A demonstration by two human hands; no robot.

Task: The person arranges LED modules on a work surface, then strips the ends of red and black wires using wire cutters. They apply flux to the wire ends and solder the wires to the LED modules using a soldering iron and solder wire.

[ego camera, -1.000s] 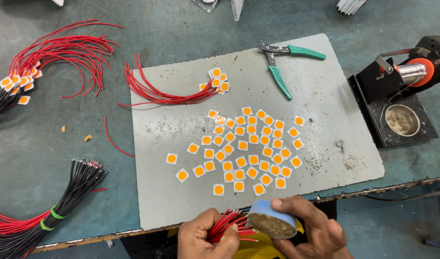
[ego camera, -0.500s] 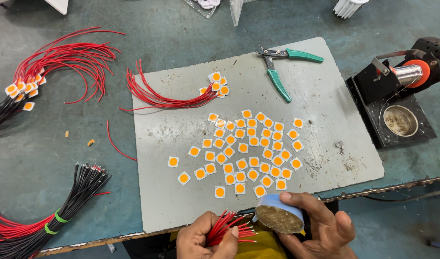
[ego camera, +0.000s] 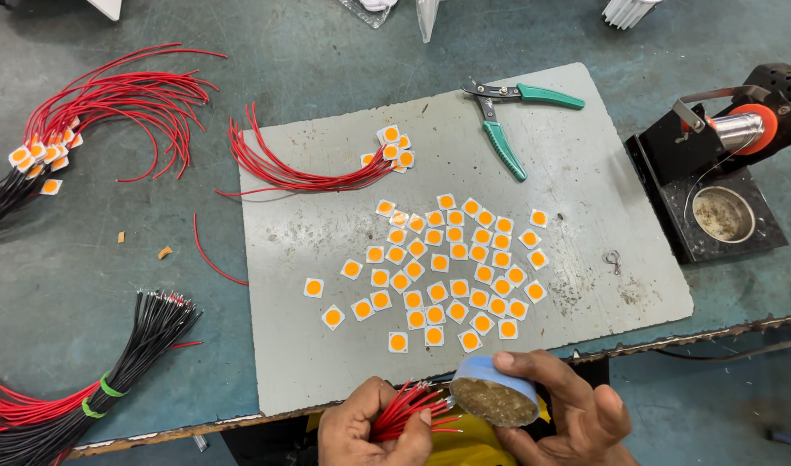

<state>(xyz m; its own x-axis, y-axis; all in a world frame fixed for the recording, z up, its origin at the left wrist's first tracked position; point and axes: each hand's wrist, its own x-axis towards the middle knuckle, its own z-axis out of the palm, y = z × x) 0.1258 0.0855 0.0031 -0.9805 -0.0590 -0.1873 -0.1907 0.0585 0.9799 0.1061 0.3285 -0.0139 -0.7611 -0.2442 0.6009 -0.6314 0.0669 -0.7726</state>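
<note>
At the bottom edge, my left hand (ego camera: 374, 427) grips a bundle of short red wires (ego camera: 408, 407), their stripped tips pointing right. My right hand (ego camera: 568, 414) holds a round blue tin of brownish flux paste (ego camera: 495, 393), tilted toward the wire tips, which touch or nearly touch its rim. Just beyond both hands lies a grey work mat (ego camera: 585, 216) with several small white square chips with orange centres (ego camera: 452, 272) spread over its middle.
Green-handled wire strippers (ego camera: 503, 121) lie at the mat's far side. Red wires soldered to chips (ego camera: 318, 173) sit at its upper left; more (ego camera: 102, 103) lie far left. A banded black-and-red wire bundle (ego camera: 94, 380) is at lower left. A soldering stand (ego camera: 719, 185) sits right.
The view has shifted slightly. My hands have stayed at the table's near edge, with the tin held a little closer to the wire tips.
</note>
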